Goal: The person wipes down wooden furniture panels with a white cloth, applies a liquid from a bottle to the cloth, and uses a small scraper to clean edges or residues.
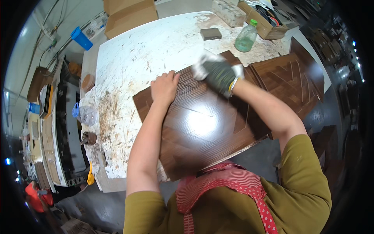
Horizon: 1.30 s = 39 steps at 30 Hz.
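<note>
The white counter [130, 56] extends ahead of the left grip [164, 86] and the right grip [219, 76]. The brown panel [194, 121] lies directly under both. The bare left one rests near its far edge, fingers straight; the gloved right one, blurred, is clamped on the white cloth [199, 70].

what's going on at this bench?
A person is working on a dark wood panel on a stained white table. The bare left hand rests on the panel near its far left corner. The gloved right hand, blurred, holds what looks like a white cloth at the panel's far side. Another panel lies to the right, and a green-capped bottle stands farther back.
</note>
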Motion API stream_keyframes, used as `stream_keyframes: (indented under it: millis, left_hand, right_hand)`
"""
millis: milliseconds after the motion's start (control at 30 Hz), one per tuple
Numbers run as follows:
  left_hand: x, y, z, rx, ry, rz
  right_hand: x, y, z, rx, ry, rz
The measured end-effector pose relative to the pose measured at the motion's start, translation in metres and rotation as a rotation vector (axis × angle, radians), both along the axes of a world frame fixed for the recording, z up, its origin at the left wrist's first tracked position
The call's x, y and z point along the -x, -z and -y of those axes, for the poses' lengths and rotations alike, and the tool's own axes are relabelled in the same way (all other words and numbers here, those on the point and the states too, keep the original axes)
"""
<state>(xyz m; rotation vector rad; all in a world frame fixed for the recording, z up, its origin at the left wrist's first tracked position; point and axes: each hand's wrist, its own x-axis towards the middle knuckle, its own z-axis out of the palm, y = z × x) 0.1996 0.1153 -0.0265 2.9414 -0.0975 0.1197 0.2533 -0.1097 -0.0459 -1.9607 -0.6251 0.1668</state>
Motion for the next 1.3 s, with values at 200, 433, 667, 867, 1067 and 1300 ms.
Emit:
stream_keyframes:
  millis: [200,433,667,867,1067,1300]
  left_hand:
    - [0.000,-0.002,-0.007,0.025,0.049,0.038]
    - [-0.001,-0.004,-0.002,0.025,0.019,0.014]
    - [0.000,0.005,0.003,0.060,-0.053,0.087]
    - [-0.010,-0.001,0.011,0.062,0.015,0.031]
    - [-0.050,0.001,0.067,0.100,0.108,0.201]
    - [-0.061,0.006,0.086,0.117,0.161,0.078]
  right_hand:
    - [-0.001,-0.047,0.022,0.632,-0.076,0.485]
    - [-0.026,-0.061,0.057,-0.274,-0.159,-0.253]
    - [-0.098,-0.070,0.071,1.132,0.145,0.274]
    - [-0.093,-0.086,0.134,0.944,0.318,0.298]
    - [-0.066,-0.073,0.058,0.668,0.160,0.283]
    - [-0.107,-0.063,0.115,1.266,0.102,0.255]
